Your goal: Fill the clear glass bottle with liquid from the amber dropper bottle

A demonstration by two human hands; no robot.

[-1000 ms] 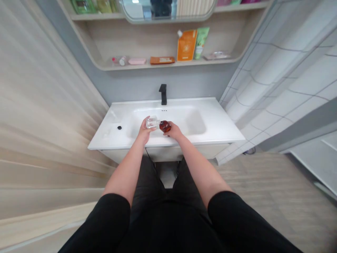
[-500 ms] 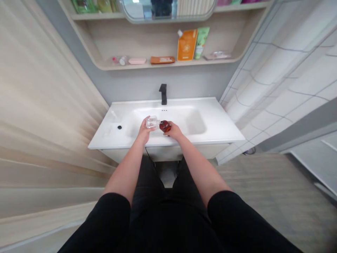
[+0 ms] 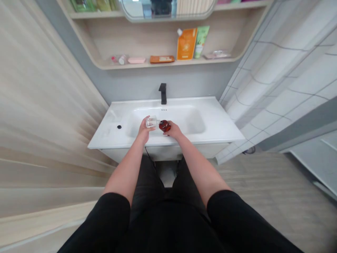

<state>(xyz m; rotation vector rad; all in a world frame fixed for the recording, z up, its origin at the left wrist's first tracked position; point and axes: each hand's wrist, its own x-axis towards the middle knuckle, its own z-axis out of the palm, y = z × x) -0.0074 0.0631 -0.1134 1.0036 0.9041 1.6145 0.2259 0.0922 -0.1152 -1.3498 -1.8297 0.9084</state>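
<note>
Held above the white basin (image 3: 196, 121), near the front edge of the surface (image 3: 228, 133): a clear container (image 3: 151, 122) in the left grip (image 3: 144, 130), pinched between thumb on the near side and fingers on the far side, and an amber bottle (image 3: 165, 125) in the right grip (image 3: 173, 130), clasped from the right. Container left of the middle of the front edge, bottle about at the middle, facing ends very close; too small to tell whether touching or just beside. To handle the pair well, probably best to line up the facing ends, steady both wrists and squeeze only lightly, given smooth walls, likely slippery when wet. Wise, too, to stay within the basin's rim, well over the hollow, in case of a drip or a slip. As for materials: container see-through and boxy, glass or hard plastic, impossible to say which; bottle rounded, glossy, deep red-brown. Basin smooth and shiny, with softly rounded corners. At the middle of the back edge, an angular black faucet (image 3: 163, 94); toward the left edge, a small dark round piece (image 3: 119, 127). Above, on a pale shelf (image 3: 147, 38), a flat-faced orange pouch (image 3: 186, 44) beside a green tube (image 3: 201, 41).
</note>
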